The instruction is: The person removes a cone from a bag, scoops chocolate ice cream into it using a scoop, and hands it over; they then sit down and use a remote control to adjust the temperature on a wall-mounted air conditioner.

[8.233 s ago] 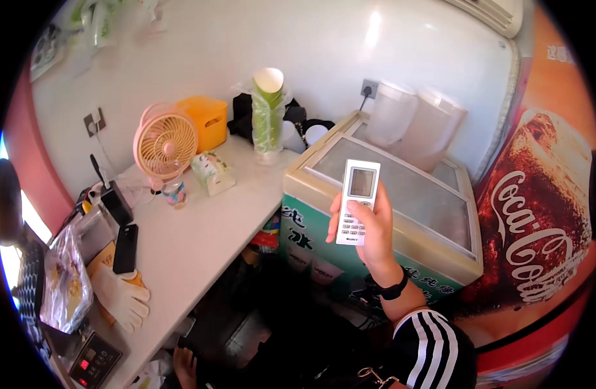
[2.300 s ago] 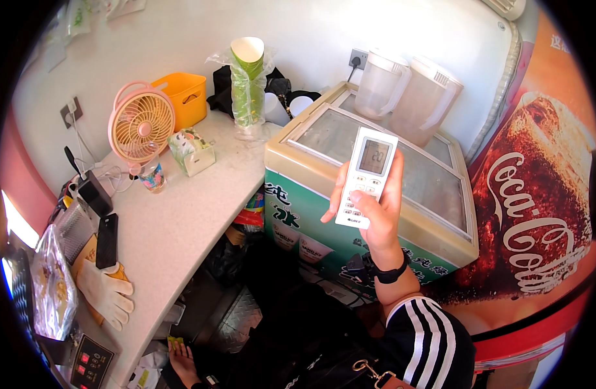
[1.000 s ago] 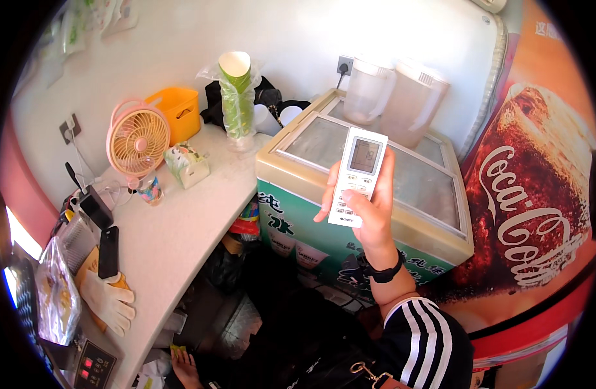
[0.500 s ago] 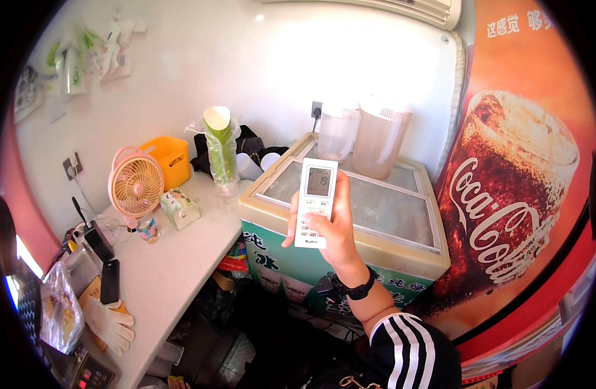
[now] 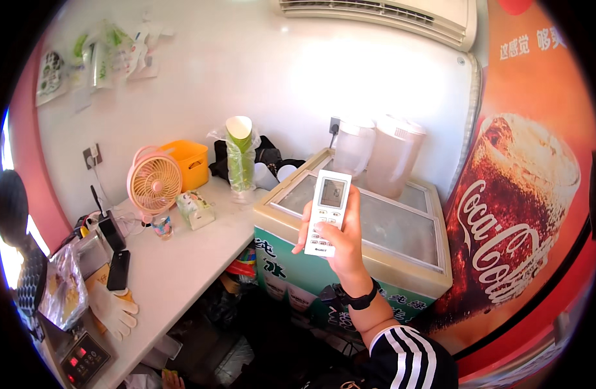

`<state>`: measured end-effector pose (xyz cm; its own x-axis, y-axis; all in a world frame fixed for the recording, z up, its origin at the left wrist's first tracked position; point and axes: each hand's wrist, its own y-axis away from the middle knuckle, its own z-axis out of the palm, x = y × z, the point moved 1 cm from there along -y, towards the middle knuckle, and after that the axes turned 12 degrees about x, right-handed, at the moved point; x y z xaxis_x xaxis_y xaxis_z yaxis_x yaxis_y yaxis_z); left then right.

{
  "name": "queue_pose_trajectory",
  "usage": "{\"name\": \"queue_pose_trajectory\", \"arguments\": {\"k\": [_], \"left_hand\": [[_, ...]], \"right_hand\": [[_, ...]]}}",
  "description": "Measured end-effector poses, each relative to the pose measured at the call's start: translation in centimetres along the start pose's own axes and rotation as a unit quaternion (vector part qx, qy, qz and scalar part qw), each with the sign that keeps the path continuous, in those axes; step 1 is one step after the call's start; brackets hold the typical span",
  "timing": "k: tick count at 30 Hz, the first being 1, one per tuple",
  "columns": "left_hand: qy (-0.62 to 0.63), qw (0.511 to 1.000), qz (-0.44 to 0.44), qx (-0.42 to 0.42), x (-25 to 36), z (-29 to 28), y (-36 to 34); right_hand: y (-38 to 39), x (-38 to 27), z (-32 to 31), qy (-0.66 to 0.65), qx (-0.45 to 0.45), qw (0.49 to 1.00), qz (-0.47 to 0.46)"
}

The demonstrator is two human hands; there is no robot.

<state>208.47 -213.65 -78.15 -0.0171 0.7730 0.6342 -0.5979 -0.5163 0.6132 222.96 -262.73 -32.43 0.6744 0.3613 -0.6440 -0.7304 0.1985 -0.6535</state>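
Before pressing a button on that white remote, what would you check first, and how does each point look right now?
1. Remote firmly held in right hand: ok.
2. Remote's screen faces the person: ok.
3. Thumb on a button: cannot tell.
4. Remote's top aims up toward the wall air conditioner: ok.
5. Path between them free, above the two jugs on the chest freezer: ok.
6. Left hand: not in view, cannot tell.

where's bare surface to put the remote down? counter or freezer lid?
Right hand holds the remote over the chest freezer. Its glass lid is bare in front; two jugs fill the back edge. The white counter is open between the tissue box and the black phone. Crowded around the fan and at the near-left end by the glove.
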Motion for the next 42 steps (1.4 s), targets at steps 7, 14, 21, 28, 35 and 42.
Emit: {"name": "queue_pose_trajectory", "arguments": {"k": [7,14,21,28,35,42], "left_hand": [[-0.004,1.0,0.019,-0.011,-0.4,1.0,-1.4],[0.008,0.998,0.041,-0.039,-0.8,-0.6,-1.4],[-0.007,0.999,0.035,-0.027,-0.6,0.3,-0.8],[-0.018,1.0,0.015,0.018,-0.3,0.8,-0.7],[-0.022,0.999,0.036,-0.01,-0.6,0.1,-1.2],[-0.022,0.999,0.031,-0.027,-0.7,0.1,-1.6]], "right_hand": [[-0.2,1.2,0.8,-0.013,-0.003,0.999,0.043],[-0.5,4.6,3.5,-0.028,-0.068,0.995,0.07],[-0.2,7.0,5.2,-0.034,-0.096,0.99,0.1],[-0.1,8.2,5.8,-0.039,-0.078,0.995,0.052],[0.8,7.6,5.6,-0.102,-0.039,0.993,0.056],[1.1,6.5,5.3,-0.004,-0.011,1.0,-0.011]]}}
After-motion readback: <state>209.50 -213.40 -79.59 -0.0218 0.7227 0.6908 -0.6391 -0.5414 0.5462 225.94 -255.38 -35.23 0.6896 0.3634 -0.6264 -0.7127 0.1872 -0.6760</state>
